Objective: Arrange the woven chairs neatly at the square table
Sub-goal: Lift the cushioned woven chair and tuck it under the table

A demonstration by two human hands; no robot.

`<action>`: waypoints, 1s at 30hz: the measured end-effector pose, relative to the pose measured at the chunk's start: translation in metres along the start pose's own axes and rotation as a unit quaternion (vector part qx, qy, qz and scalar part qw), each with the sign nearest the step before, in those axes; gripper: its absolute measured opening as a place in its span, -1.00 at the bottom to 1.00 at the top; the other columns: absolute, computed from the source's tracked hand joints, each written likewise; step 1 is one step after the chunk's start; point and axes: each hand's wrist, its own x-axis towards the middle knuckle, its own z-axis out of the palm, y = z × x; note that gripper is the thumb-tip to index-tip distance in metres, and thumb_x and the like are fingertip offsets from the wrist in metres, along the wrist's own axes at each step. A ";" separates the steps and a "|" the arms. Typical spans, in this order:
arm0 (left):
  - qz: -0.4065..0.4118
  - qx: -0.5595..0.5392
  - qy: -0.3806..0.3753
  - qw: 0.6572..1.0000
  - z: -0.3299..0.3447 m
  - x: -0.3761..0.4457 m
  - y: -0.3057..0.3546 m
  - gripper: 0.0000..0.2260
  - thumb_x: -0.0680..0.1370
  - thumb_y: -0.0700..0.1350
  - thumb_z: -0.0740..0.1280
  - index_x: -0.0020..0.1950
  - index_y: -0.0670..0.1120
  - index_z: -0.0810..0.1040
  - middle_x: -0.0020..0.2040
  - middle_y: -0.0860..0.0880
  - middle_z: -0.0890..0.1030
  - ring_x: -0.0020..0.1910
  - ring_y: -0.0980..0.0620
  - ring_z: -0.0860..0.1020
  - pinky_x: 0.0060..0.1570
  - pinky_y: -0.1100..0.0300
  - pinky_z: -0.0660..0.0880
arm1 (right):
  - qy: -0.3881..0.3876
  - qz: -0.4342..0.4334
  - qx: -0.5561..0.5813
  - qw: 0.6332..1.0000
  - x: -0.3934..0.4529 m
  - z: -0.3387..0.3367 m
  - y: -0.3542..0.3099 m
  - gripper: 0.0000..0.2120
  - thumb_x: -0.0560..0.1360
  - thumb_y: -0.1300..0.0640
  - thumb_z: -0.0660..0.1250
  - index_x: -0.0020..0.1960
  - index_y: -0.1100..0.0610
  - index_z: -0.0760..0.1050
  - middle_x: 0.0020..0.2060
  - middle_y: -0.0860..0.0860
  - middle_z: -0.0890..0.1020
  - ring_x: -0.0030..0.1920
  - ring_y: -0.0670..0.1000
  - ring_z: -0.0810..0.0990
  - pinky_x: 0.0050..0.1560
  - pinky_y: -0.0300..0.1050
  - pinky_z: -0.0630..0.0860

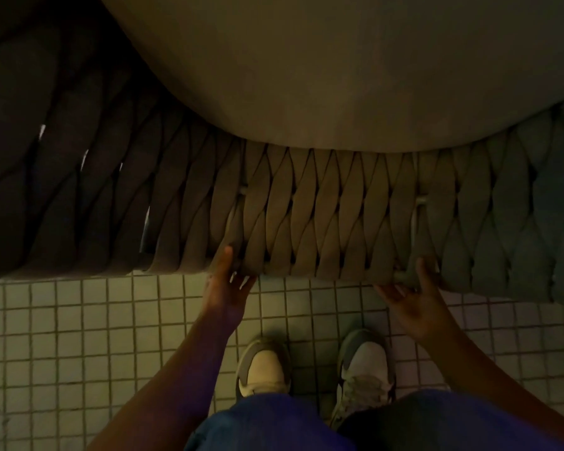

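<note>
I look straight down on a woven chair (pixel 306 206): its curved back of thick grey-beige straps runs across the middle of the view. Beyond the back lies the chair's pale seat cushion (pixel 355 70). My left hand (pixel 228 288) sits at the lower outer edge of the back, thumb on the weave and fingers curled under the rim. My right hand (pixel 417 297) is palm up at the same edge, thumb raised against the straps and fingers hooked under the metal frame. The table is not in view.
The floor (pixel 79 336) is small pale square tiles with dark grout. My two grey-and-white shoes (pixel 264 366) stand just behind the chair back, with blue trousers below them. The left side of the chair is in deep shadow.
</note>
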 end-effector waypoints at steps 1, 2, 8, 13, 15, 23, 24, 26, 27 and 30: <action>-0.003 0.001 0.006 1.000 0.001 -0.009 0.002 -0.37 0.35 0.11 0.48 0.39 0.01 0.45 0.25 -0.06 0.62 0.18 -0.07 0.63 0.02 0.00 0.59 | 0.006 0.000 -0.004 1.000 -0.007 0.000 -0.002 -0.58 0.58 -0.08 0.14 0.37 0.06 0.39 0.21 0.07 0.56 0.25 0.09 0.51 0.07 0.06 0.57; -0.008 0.001 0.013 1.000 0.003 -0.020 0.005 -0.36 0.35 0.12 0.47 0.40 0.00 0.44 0.26 -0.07 0.61 0.19 -0.08 0.61 0.04 -0.01 0.58 | 0.012 -0.001 -0.007 1.000 -0.016 0.001 -0.004 -0.55 0.58 -0.08 0.15 0.41 0.07 0.35 0.23 0.08 0.55 0.26 0.10 0.50 0.06 0.06 0.58; -0.046 -0.004 0.064 0.997 0.012 -0.119 0.029 -0.48 0.45 0.13 0.37 0.36 -0.04 0.46 0.27 -0.11 0.57 0.25 -0.14 0.54 0.11 -0.07 0.52 | 0.030 0.028 -0.030 0.999 -0.111 0.001 -0.021 -0.64 0.53 -0.10 0.23 0.24 0.03 0.49 0.14 0.09 0.62 0.06 0.09 0.67 -0.06 0.03 0.66; -0.063 0.032 0.100 0.992 0.025 -0.229 0.056 -0.59 0.52 0.12 0.30 0.32 -0.03 0.48 0.26 -0.14 0.57 0.17 -0.14 0.56 0.11 -0.09 0.53 | 0.062 0.043 -0.074 0.994 -0.219 0.004 -0.049 -0.64 0.46 -0.18 0.29 0.13 0.01 0.54 0.13 0.09 0.62 0.13 0.10 0.59 0.04 0.07 0.62; -0.077 0.034 0.128 0.988 0.031 -0.273 0.068 -0.53 0.51 0.11 0.32 0.37 -0.05 0.44 0.25 -0.15 0.56 0.13 -0.17 0.58 0.06 -0.08 0.55 | 0.075 0.049 -0.070 0.993 -0.264 0.007 -0.060 -0.63 0.43 -0.21 0.31 0.11 0.01 0.54 0.11 0.10 0.62 0.14 0.11 0.59 0.08 0.09 0.57; -0.073 0.069 0.243 0.965 0.079 -0.418 0.126 -0.70 0.41 0.08 0.46 -0.03 -0.09 0.52 -0.02 -0.15 0.61 -0.13 -0.18 0.65 -0.23 0.00 0.61 | 0.144 0.035 -0.057 0.987 -0.416 0.048 -0.115 -0.34 0.39 -0.19 0.36 0.42 -0.03 0.30 0.31 0.15 0.49 0.28 0.21 0.49 0.24 0.23 0.44; -0.068 0.074 0.254 0.962 0.085 -0.430 0.132 -0.69 0.40 0.08 0.46 -0.07 -0.11 0.51 -0.04 -0.16 0.60 -0.14 -0.18 0.65 -0.28 0.01 0.60 | 0.152 0.031 -0.057 0.986 -0.428 0.054 -0.122 -0.37 0.42 -0.18 0.35 0.43 -0.04 0.29 0.33 0.16 0.47 0.31 0.22 0.46 0.27 0.26 0.42; -0.057 0.086 0.268 0.958 0.098 -0.451 0.144 -0.65 0.40 0.09 0.47 -0.09 -0.15 0.50 -0.05 -0.19 0.59 -0.11 -0.21 0.64 -0.35 0.04 0.59 | 0.162 0.018 -0.052 0.985 -0.451 0.066 -0.134 -0.40 0.44 -0.15 0.34 0.43 -0.08 0.28 0.35 0.14 0.46 0.33 0.22 0.45 0.28 0.29 0.41; -0.053 0.091 0.275 0.956 0.104 -0.461 0.152 -0.64 0.39 0.10 0.47 -0.09 -0.16 0.51 -0.06 -0.19 0.59 -0.11 -0.22 0.64 -0.38 0.05 0.59 | 0.166 0.010 -0.050 0.985 -0.461 0.072 -0.139 -0.41 0.44 -0.15 0.35 0.43 -0.09 0.28 0.35 0.14 0.46 0.33 0.22 0.45 0.27 0.29 0.41; -0.053 0.120 0.294 0.947 0.124 -0.483 0.175 -0.62 0.35 0.12 0.49 -0.13 -0.16 0.51 -0.03 -0.19 0.59 -0.11 -0.20 0.63 -0.27 -0.03 0.62 | 0.196 -0.006 -0.058 0.979 -0.485 0.093 -0.158 -0.40 0.43 -0.14 0.36 0.41 -0.08 0.28 0.34 0.14 0.46 0.30 0.25 0.47 0.24 0.34 0.42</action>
